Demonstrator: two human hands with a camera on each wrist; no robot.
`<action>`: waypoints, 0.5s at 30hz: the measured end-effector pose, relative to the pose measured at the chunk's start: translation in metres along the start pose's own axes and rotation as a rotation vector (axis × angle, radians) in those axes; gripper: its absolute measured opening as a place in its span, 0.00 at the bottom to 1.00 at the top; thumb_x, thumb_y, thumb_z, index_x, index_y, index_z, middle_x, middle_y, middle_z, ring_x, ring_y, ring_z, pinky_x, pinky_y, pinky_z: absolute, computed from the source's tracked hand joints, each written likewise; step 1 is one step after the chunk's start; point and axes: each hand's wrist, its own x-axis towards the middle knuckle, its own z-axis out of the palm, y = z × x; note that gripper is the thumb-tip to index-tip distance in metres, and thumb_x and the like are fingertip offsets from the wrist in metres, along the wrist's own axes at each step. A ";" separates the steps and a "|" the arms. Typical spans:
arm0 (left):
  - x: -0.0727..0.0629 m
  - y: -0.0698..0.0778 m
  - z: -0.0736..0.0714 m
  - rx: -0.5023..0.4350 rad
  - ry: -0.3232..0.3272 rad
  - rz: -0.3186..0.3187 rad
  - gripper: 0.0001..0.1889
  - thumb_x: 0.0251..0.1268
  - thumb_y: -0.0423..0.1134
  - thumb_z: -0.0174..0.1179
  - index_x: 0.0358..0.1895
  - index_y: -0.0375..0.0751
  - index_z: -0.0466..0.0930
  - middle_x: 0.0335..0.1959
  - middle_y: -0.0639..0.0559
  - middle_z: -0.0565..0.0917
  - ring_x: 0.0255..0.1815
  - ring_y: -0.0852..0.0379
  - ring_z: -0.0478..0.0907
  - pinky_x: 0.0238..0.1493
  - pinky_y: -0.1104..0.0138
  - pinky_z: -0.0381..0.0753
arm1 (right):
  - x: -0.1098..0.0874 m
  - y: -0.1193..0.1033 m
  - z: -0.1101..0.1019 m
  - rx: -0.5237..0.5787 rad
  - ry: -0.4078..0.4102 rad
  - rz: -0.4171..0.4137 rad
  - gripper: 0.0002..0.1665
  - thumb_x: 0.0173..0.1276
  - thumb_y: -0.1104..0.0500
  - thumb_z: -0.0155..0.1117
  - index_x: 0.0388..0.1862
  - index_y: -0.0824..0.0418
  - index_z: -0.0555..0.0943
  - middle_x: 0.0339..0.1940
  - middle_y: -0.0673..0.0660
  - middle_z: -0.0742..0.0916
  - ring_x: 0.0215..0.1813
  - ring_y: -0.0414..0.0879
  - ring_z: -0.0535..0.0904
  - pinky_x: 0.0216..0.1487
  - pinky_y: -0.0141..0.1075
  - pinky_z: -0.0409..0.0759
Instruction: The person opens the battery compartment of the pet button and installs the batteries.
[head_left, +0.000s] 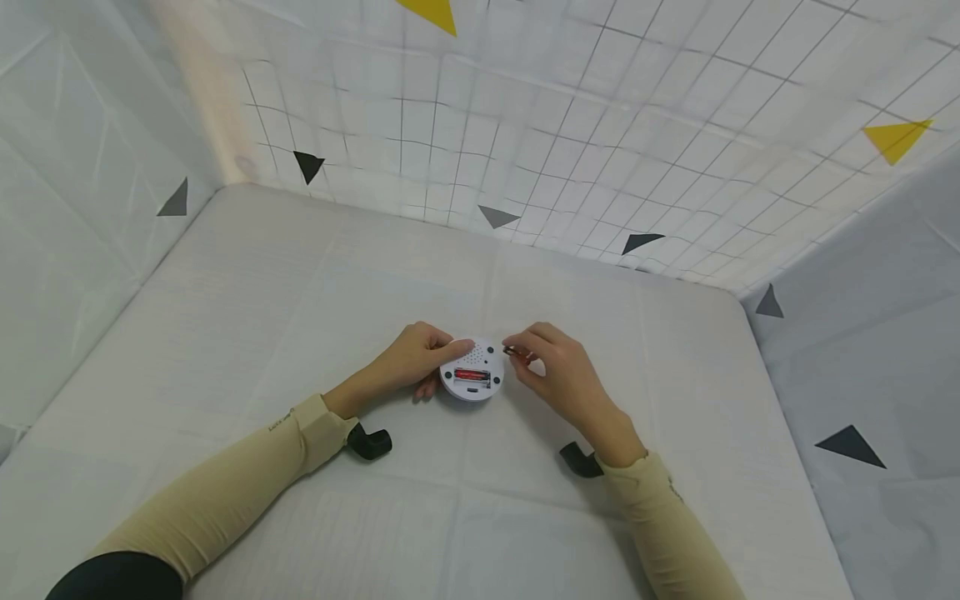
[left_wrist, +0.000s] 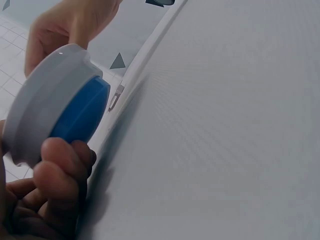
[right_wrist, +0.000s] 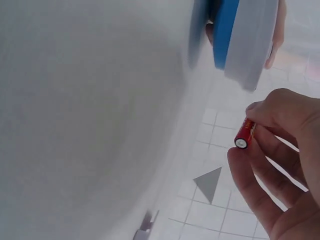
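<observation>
White sheeting (head_left: pixel 75 208) rises at left and right, and a gridded far wall (head_left: pixel 420 125) marked with triangles (head_left: pixel 497 217) closes off the back. Between them spreads a white-covered table (head_left: pixel 300 267); its left, far and right edges lie well apart from the hands, leaving room to move on either side. Tan sleeves (head_left: pixel 240 467) reach in from the near side. Near the middle, the left hand (head_left: pixel 412 354) grips a round white device (head_left: pixel 476 358), thumb on the speaker holes, fingers against its blue underside (left_wrist: pixel 82 110). Black wrist mounts (head_left: pixel 370 442) jut inward on the near side. Within the device's upturned battery compartment (head_left: pixel 471 385) lies an installed red battery (head_left: pixel 472 375). Just right of the device, the right hand (head_left: pixel 562 371) pinches a second battery (right_wrist: pixel 245 134), also red.
</observation>
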 end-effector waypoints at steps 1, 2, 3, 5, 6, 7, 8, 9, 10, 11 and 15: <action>0.000 0.000 0.000 0.000 -0.001 0.000 0.24 0.78 0.59 0.59 0.35 0.41 0.87 0.12 0.48 0.79 0.07 0.55 0.72 0.12 0.67 0.72 | 0.000 -0.002 -0.001 0.004 0.005 -0.009 0.16 0.65 0.68 0.77 0.51 0.61 0.88 0.44 0.53 0.88 0.42 0.43 0.86 0.44 0.36 0.89; 0.000 0.000 0.000 -0.001 -0.002 0.001 0.24 0.79 0.59 0.59 0.35 0.41 0.87 0.12 0.48 0.79 0.07 0.55 0.73 0.12 0.67 0.72 | 0.001 -0.003 -0.001 0.008 0.010 -0.017 0.16 0.65 0.68 0.77 0.51 0.61 0.88 0.44 0.53 0.88 0.42 0.43 0.86 0.44 0.35 0.89; 0.000 0.000 0.000 -0.001 -0.001 0.002 0.24 0.79 0.59 0.59 0.35 0.41 0.87 0.12 0.48 0.79 0.07 0.55 0.73 0.12 0.67 0.72 | 0.001 -0.005 -0.002 0.011 0.014 -0.025 0.16 0.65 0.68 0.77 0.52 0.61 0.88 0.44 0.53 0.88 0.42 0.43 0.86 0.44 0.35 0.89; 0.000 -0.001 0.000 -0.004 -0.003 0.003 0.24 0.79 0.58 0.59 0.34 0.41 0.87 0.12 0.47 0.79 0.07 0.55 0.73 0.12 0.67 0.72 | 0.002 -0.008 -0.003 0.015 0.022 -0.040 0.16 0.65 0.68 0.77 0.51 0.61 0.88 0.44 0.53 0.88 0.43 0.43 0.86 0.45 0.35 0.88; 0.000 -0.001 0.000 -0.006 -0.004 0.004 0.24 0.79 0.58 0.59 0.34 0.41 0.87 0.12 0.47 0.79 0.07 0.55 0.73 0.12 0.67 0.72 | 0.002 -0.010 -0.004 0.017 0.026 -0.048 0.16 0.65 0.68 0.77 0.51 0.62 0.88 0.44 0.53 0.88 0.43 0.43 0.85 0.45 0.34 0.88; 0.000 -0.001 -0.001 -0.008 -0.004 0.004 0.23 0.79 0.58 0.59 0.35 0.41 0.87 0.12 0.47 0.79 0.07 0.55 0.73 0.12 0.67 0.72 | 0.002 -0.012 -0.004 0.019 0.030 -0.057 0.16 0.64 0.69 0.77 0.51 0.62 0.88 0.44 0.53 0.88 0.43 0.43 0.85 0.45 0.34 0.88; 0.001 -0.001 -0.001 -0.009 -0.005 0.005 0.23 0.79 0.58 0.59 0.35 0.42 0.87 0.12 0.47 0.79 0.07 0.55 0.73 0.12 0.67 0.72 | 0.003 -0.013 -0.004 0.021 0.035 -0.066 0.16 0.64 0.69 0.77 0.50 0.62 0.88 0.44 0.53 0.88 0.43 0.43 0.85 0.45 0.34 0.88; 0.001 -0.001 -0.001 -0.010 -0.006 0.006 0.23 0.79 0.58 0.58 0.35 0.42 0.87 0.12 0.48 0.79 0.07 0.55 0.73 0.12 0.67 0.72 | 0.003 -0.014 -0.005 0.023 0.040 -0.077 0.16 0.64 0.69 0.78 0.51 0.62 0.88 0.43 0.53 0.88 0.43 0.43 0.85 0.45 0.35 0.88; 0.000 -0.001 -0.001 -0.012 -0.009 0.008 0.23 0.79 0.58 0.58 0.35 0.42 0.87 0.12 0.48 0.79 0.07 0.55 0.73 0.12 0.67 0.72 | 0.003 -0.016 -0.005 0.026 0.047 -0.091 0.17 0.64 0.69 0.78 0.52 0.62 0.88 0.43 0.54 0.88 0.42 0.43 0.85 0.45 0.35 0.88; 0.000 -0.001 -0.001 -0.013 -0.010 0.010 0.24 0.79 0.59 0.58 0.35 0.42 0.87 0.12 0.48 0.79 0.07 0.55 0.73 0.12 0.66 0.72 | 0.003 -0.017 -0.005 0.026 0.054 -0.104 0.19 0.64 0.69 0.78 0.54 0.61 0.88 0.43 0.54 0.88 0.42 0.43 0.85 0.44 0.35 0.88; 0.000 -0.001 -0.001 -0.016 -0.014 0.023 0.24 0.79 0.59 0.58 0.34 0.42 0.87 0.11 0.47 0.79 0.07 0.55 0.72 0.12 0.66 0.72 | 0.004 -0.022 -0.007 0.027 0.087 -0.155 0.25 0.63 0.70 0.77 0.60 0.58 0.87 0.43 0.54 0.87 0.42 0.45 0.84 0.42 0.36 0.87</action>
